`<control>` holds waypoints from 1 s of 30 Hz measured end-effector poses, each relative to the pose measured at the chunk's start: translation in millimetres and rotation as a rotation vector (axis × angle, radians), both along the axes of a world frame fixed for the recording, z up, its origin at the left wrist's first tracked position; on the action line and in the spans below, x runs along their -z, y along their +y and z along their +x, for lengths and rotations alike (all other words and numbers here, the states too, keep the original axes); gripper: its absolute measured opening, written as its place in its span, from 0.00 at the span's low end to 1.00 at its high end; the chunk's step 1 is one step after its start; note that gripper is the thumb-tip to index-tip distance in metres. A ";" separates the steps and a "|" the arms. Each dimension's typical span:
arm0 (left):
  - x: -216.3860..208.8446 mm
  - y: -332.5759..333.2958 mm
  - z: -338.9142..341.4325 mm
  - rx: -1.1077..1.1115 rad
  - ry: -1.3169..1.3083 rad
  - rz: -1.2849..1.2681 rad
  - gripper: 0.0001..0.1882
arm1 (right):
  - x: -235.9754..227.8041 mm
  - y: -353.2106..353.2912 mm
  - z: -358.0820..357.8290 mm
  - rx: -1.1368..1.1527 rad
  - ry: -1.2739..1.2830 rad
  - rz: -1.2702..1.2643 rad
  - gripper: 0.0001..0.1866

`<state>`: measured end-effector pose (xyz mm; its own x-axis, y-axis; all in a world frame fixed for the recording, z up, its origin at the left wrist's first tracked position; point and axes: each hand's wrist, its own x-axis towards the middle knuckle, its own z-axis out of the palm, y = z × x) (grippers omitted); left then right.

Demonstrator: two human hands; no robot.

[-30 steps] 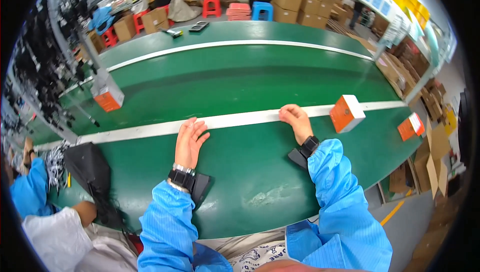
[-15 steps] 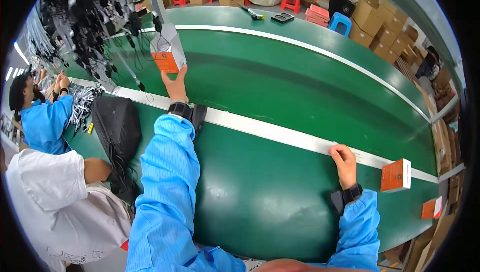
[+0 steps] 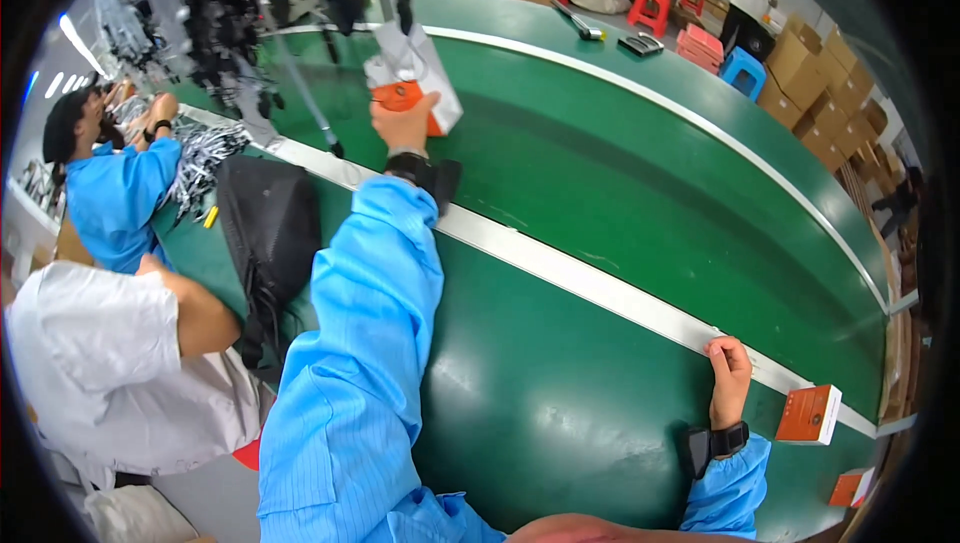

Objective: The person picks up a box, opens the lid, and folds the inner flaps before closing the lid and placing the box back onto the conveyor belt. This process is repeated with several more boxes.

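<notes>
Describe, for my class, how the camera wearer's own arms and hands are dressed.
The left sleeve is long, loose and bright blue, with fine lines in the cloth; the right sleeve is blue too. The left hand and right hand wear no gloves. Each wrist carries a black band with a dark, blocky attachment. No cable shows on them.

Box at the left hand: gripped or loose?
Apparently gripped: the left hand is curled against the orange face of the box. Whether it is lifted, I cannot tell.
</notes>
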<state>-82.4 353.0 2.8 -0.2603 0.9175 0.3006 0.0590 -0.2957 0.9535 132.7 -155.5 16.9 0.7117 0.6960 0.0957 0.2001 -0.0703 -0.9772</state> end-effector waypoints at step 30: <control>-25.7 -428.7 -0.2 1.161 -0.156 0.217 0.39 | -50.3 -27.9 -105.0 -0.197 -0.719 0.217 0.20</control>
